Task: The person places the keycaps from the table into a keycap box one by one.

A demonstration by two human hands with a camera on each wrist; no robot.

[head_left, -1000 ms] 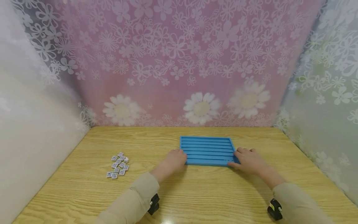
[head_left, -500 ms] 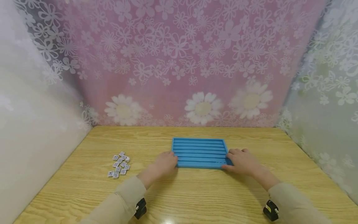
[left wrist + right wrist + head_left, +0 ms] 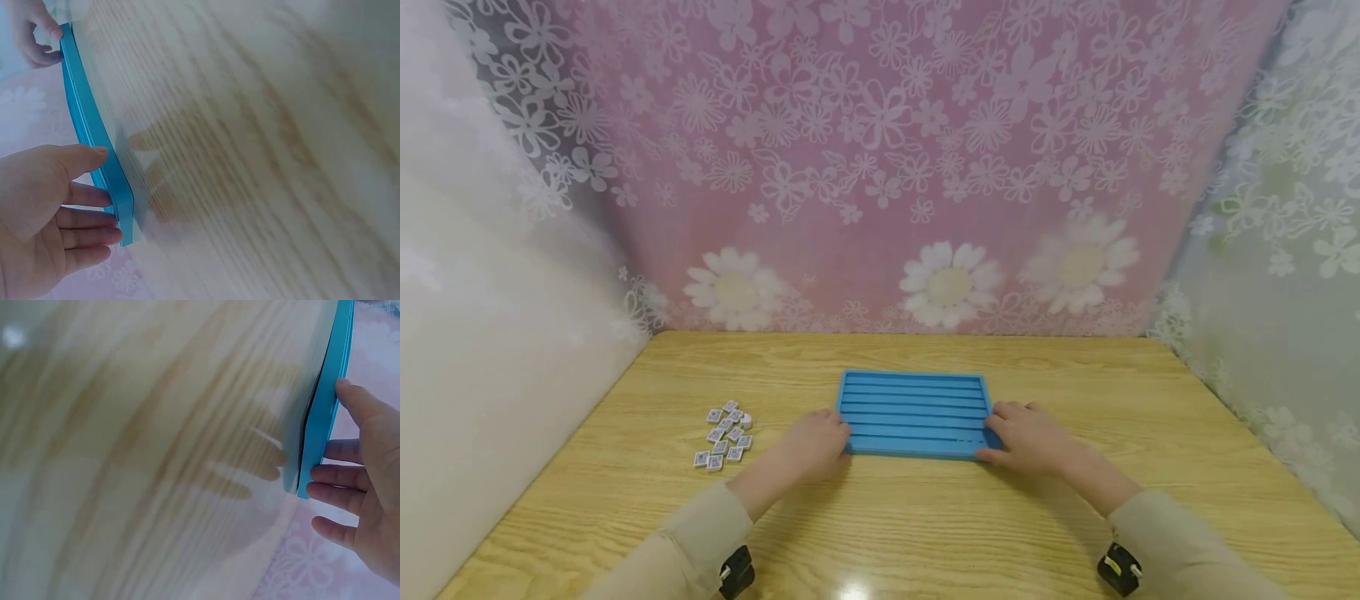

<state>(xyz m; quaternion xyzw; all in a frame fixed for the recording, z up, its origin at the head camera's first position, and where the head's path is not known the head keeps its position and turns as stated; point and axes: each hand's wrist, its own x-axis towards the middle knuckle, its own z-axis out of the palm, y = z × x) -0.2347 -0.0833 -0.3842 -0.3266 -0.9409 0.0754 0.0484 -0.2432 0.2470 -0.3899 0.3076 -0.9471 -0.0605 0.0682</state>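
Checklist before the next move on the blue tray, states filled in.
1. Left hand on the blue tray: ok, touching its left end.
2. Right hand on the tray: ok, touching its right end.
3. Tiles away from the tray: ok, grouped to its left, beyond the left hand.
4. A hand free for tiles: not ok, both are on the tray.
5. All tiles pattern side up: cannot tell, one white piece shows no readable marking.
6. Tray fully flat on the table: cannot tell, its underside is hidden.
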